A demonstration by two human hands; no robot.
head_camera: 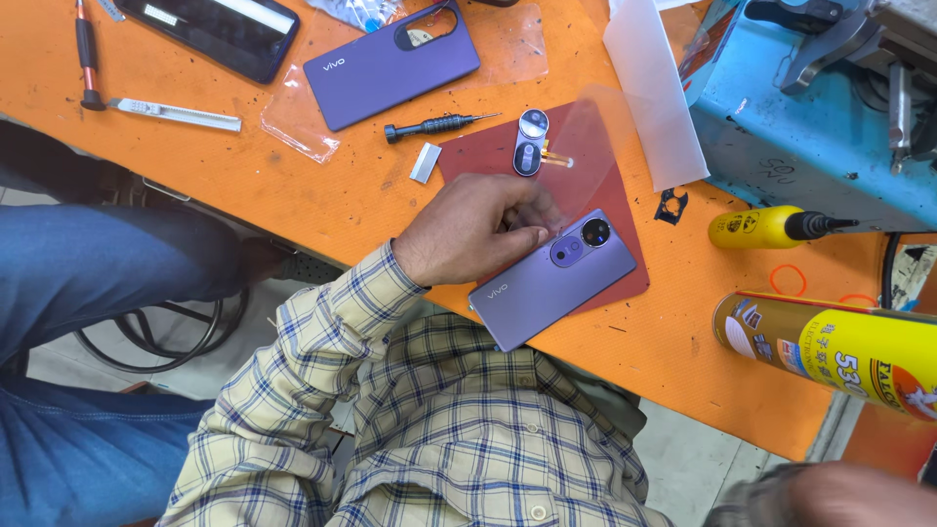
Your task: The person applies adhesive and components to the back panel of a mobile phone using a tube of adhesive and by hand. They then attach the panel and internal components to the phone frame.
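At the bottom right of the frame the right hand is a blur at the edge, so I cannot tell its state. At centre, the left hand lies on a purple phone, fingertips pinching its upper edge, on a red mat. Higher up lie a camera cover, screwdriver and purple back cover.

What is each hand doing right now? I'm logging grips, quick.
Left hand: fingers bent, holding the purple phone down on the red mat.
Right hand: blurred at the frame's lower edge; cannot be told.
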